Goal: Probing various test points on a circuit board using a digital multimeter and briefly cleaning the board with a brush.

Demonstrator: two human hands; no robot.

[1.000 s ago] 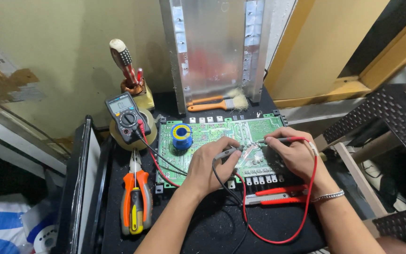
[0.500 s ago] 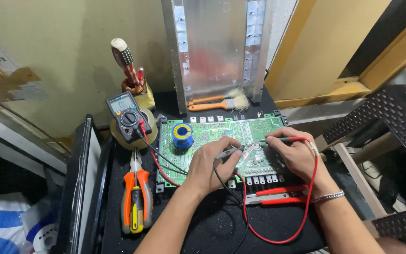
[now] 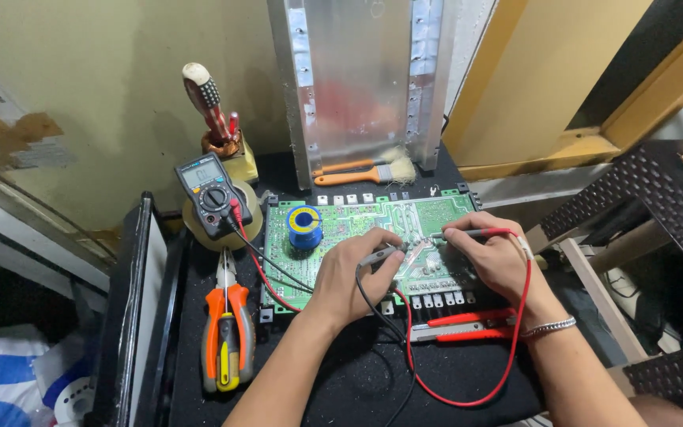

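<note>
Mat free btwn pliers [image 3: 227,336] & leads; solder spool [image 3: 304,227] blocks board's [image 3: 357,217] left, brushes [image 3: 361,170] behind.

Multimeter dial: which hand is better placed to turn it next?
Left, probably. The left hand, holding the black probe, sits nearer the multimeter at the board's left. The right hand, on the red probe, would have to cross over.

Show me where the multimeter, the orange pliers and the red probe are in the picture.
multimeter [image 3: 211,194]: head view, on its round dial.
orange pliers [image 3: 227,336]: head view, on the handles, between the two orange grips.
red probe [image 3: 480,233]: head view, on the red shaft above the right hand's fingers.
</note>
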